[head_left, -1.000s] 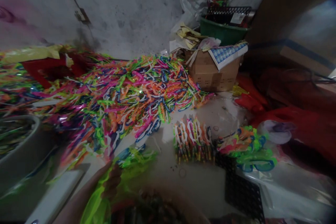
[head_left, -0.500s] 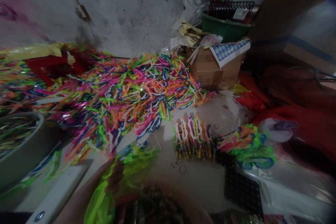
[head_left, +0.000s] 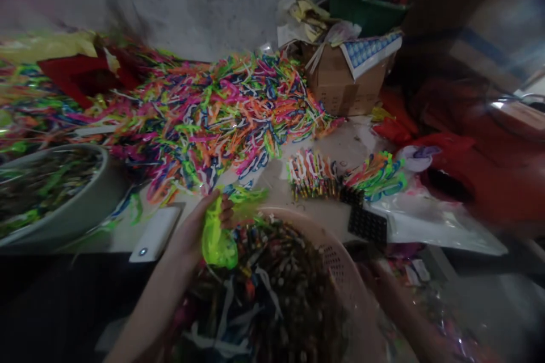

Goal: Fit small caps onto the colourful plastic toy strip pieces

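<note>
My left hand (head_left: 225, 212) is closed around a bunch of neon yellow-green plastic pieces (head_left: 218, 244), which hang below the fingers over a pink basket. This round basket (head_left: 355, 283), with slotted sides, holds a heap of small dark stick-like pieces (head_left: 293, 272) and some white and blue strips. Beside the basket's right rim is my right hand (head_left: 368, 267), dark and blurred; its fingers cannot be made out. A black grid tray (head_left: 368, 224) lies just beyond it. Past the basket, a row of small pieces with white and coloured tops (head_left: 313, 173) lies on the table.
A large pile of coloured plastic pieces (head_left: 238, 108) covers the back left. At left stand a grey tub (head_left: 114, 181) and a white flat object (head_left: 155, 235). A cardboard box (head_left: 344, 88) stands behind. Green and orange pieces (head_left: 381, 176) and clear plastic bags (head_left: 443, 227) lie right.
The view has tipped downward, bringing more of the pink basket and my right forearm into sight. My left hand still grips the yellow-green pieces, now over the basket's edge.
</note>
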A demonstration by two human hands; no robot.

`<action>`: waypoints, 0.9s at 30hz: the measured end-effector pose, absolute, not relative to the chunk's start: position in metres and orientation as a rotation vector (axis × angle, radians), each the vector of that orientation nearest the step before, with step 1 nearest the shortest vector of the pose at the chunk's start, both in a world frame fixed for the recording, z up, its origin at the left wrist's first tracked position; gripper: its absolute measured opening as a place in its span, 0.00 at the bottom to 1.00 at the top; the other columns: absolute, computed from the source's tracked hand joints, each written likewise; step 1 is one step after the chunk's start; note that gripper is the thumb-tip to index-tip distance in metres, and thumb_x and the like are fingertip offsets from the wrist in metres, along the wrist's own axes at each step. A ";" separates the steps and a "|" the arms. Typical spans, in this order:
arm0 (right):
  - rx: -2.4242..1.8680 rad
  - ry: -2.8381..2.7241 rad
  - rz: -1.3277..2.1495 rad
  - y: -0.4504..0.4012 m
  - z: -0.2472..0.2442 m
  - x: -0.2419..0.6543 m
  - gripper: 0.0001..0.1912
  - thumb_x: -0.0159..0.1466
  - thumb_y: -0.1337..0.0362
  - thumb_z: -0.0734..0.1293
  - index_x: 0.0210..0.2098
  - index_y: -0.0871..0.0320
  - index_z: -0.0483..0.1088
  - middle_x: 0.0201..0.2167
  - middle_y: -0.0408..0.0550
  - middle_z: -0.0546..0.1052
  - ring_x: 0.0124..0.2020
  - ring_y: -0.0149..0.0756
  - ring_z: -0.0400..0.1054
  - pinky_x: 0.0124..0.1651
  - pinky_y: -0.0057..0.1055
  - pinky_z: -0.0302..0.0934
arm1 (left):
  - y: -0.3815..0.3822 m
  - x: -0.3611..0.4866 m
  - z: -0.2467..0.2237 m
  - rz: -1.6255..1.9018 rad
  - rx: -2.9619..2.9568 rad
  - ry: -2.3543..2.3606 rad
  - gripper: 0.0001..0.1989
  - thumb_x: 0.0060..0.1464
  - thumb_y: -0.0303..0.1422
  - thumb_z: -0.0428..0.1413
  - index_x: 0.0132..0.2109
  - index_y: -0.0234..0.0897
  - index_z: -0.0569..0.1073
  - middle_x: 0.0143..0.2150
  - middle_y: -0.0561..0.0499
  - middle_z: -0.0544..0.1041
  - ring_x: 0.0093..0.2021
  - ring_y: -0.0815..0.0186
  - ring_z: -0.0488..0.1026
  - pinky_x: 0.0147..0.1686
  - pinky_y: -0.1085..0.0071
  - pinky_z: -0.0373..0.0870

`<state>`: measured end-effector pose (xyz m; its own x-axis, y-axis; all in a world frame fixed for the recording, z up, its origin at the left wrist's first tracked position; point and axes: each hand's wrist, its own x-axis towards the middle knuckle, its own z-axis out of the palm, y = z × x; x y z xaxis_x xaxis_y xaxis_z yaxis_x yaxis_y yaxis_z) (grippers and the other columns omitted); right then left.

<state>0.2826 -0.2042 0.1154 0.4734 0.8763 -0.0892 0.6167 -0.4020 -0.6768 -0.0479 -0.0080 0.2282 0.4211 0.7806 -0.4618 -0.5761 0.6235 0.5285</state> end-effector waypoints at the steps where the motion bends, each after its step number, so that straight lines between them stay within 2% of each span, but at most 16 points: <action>1: -2.168 -1.225 0.582 -0.214 0.122 0.280 0.11 0.64 0.53 0.61 0.35 0.51 0.69 0.34 0.47 0.76 0.33 0.37 0.71 0.34 0.33 0.66 | -0.012 -0.049 0.229 0.872 0.314 0.731 0.12 0.61 0.30 0.48 0.27 0.35 0.65 0.19 0.56 0.63 0.15 0.75 0.62 0.14 0.80 0.62; 3: -2.201 -1.226 0.537 -0.226 0.137 0.272 0.14 0.62 0.49 0.59 0.35 0.50 0.68 0.31 0.48 0.77 0.31 0.41 0.73 0.33 0.35 0.67 | -0.020 -0.053 0.230 0.893 0.332 0.708 0.09 0.59 0.29 0.50 0.29 0.35 0.66 0.21 0.56 0.64 0.16 0.75 0.62 0.15 0.81 0.63; 6: -2.157 -1.393 0.614 -0.225 0.153 0.244 0.17 0.63 0.49 0.56 0.42 0.50 0.68 0.38 0.49 0.78 0.36 0.42 0.74 0.37 0.35 0.68 | -0.029 -0.062 0.228 0.895 0.362 0.640 0.07 0.57 0.28 0.52 0.30 0.34 0.67 0.22 0.56 0.65 0.16 0.75 0.63 0.14 0.81 0.63; 8: -2.082 -1.588 0.656 -0.213 0.151 0.220 0.19 0.64 0.52 0.56 0.48 0.52 0.67 0.46 0.52 0.76 0.44 0.43 0.72 0.45 0.37 0.67 | -0.035 -0.069 0.226 0.902 0.372 0.601 0.06 0.57 0.28 0.53 0.30 0.33 0.66 0.22 0.56 0.64 0.17 0.75 0.63 0.14 0.81 0.63; 10: -2.071 -1.760 0.573 -0.196 0.141 0.200 0.23 0.62 0.54 0.58 0.52 0.59 0.66 0.53 0.56 0.71 0.54 0.47 0.65 0.56 0.43 0.60 | -0.041 -0.074 0.224 0.914 0.382 0.589 0.06 0.56 0.27 0.53 0.31 0.32 0.66 0.23 0.56 0.65 0.17 0.76 0.63 0.14 0.81 0.63; 12: -2.112 -1.840 0.510 -0.180 0.126 0.188 0.27 0.61 0.55 0.59 0.55 0.64 0.63 0.55 0.60 0.69 0.58 0.49 0.60 0.60 0.45 0.54 | -0.048 -0.079 0.222 0.919 0.392 0.593 0.06 0.56 0.27 0.54 0.31 0.32 0.66 0.23 0.56 0.65 0.17 0.76 0.63 0.14 0.81 0.63; 16: -2.218 -1.746 0.559 -0.159 0.098 0.182 0.31 0.60 0.57 0.61 0.57 0.71 0.59 0.54 0.66 0.68 0.57 0.52 0.62 0.59 0.46 0.54 | -0.062 -0.087 0.220 0.880 0.367 0.619 0.09 0.52 0.29 0.58 0.27 0.34 0.65 0.20 0.57 0.64 0.16 0.75 0.61 0.15 0.80 0.62; 21: -2.160 -1.751 0.647 -0.152 0.084 0.181 0.32 0.55 0.62 0.65 0.58 0.66 0.58 0.54 0.59 0.70 0.55 0.44 0.64 0.59 0.37 0.55 | -0.069 -0.090 0.220 0.854 0.330 0.650 0.13 0.49 0.32 0.61 0.26 0.35 0.64 0.18 0.58 0.63 0.15 0.75 0.60 0.15 0.79 0.61; 27: -2.197 -1.699 0.671 -0.150 0.098 0.181 0.24 0.56 0.61 0.64 0.50 0.68 0.66 0.46 0.61 0.75 0.47 0.47 0.70 0.51 0.39 0.62 | -0.061 -0.093 0.206 0.870 0.330 0.587 0.12 0.50 0.31 0.60 0.28 0.34 0.63 0.20 0.59 0.63 0.16 0.76 0.61 0.15 0.80 0.61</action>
